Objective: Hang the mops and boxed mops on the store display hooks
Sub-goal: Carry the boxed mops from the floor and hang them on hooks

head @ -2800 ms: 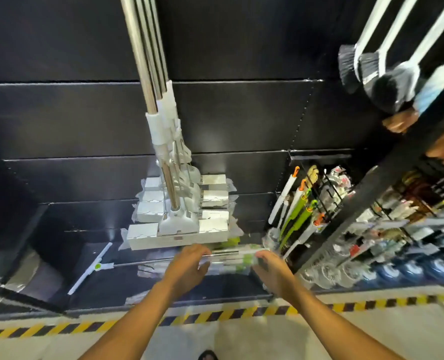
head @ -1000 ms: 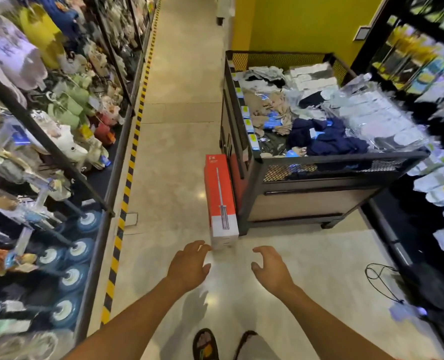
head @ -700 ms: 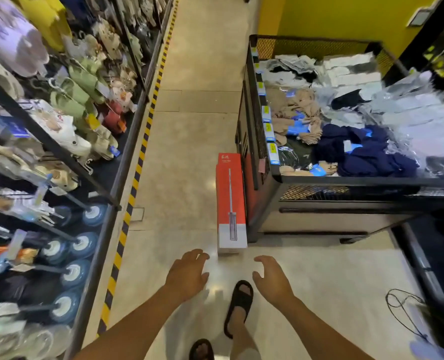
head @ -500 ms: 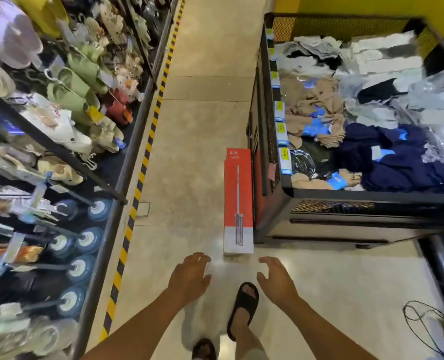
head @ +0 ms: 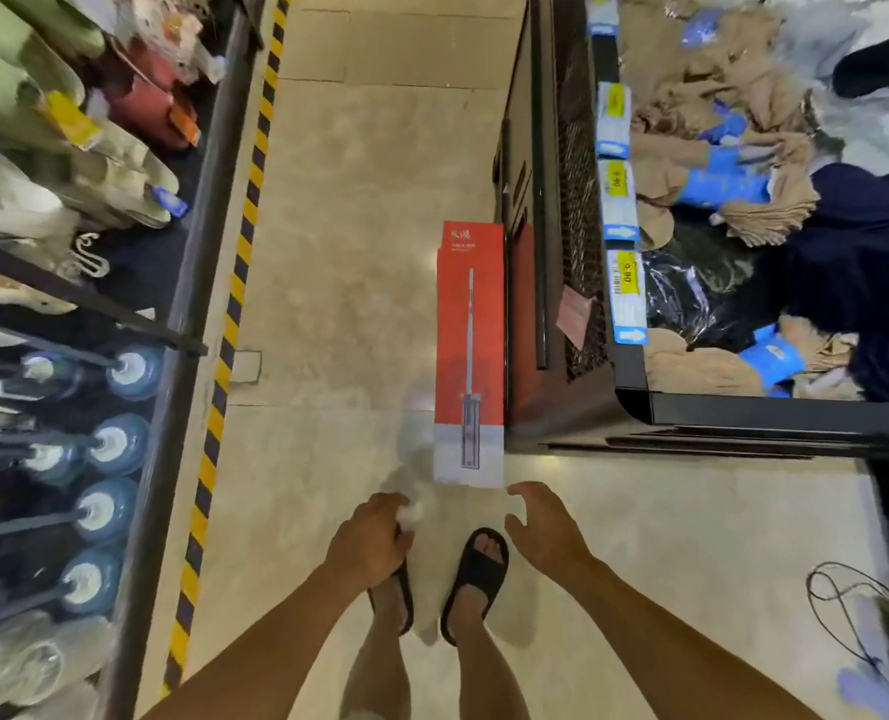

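The person has stepped closer to the red-and-white boxed mop (head: 469, 356), which lies on the beige floor (head: 354, 252) against the black mesh bin (head: 546, 252), still unhung, just beyond the empty, loosely curled left hand (head: 367, 545) and right hand (head: 543, 532).

floor (head: 359, 262) | red mop box (head: 468, 350) lying flat | beside bin (head: 541, 252)

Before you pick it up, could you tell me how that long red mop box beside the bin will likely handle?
The red mop box looks like rigid cardboard, so it should stay stiff. Being long and narrow, it will probably swing or tip if gripped at one end. Its printed faces look smooth, perhaps slightly slippery.
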Motion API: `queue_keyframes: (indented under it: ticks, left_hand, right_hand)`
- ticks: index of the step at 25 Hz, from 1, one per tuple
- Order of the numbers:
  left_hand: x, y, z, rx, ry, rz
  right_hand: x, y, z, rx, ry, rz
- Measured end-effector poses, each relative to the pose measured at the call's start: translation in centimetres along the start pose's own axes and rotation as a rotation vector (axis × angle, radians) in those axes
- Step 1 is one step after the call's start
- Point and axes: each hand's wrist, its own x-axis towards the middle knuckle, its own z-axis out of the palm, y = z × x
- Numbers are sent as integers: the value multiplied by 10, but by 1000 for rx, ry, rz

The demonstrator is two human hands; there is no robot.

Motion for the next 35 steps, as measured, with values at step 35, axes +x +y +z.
queue_keyframes:
  ticks: [35]
  left_hand:
    - [254,3,54,-1036,-34,-378]
  right_hand:
    - [205,29,76,665,76,417]
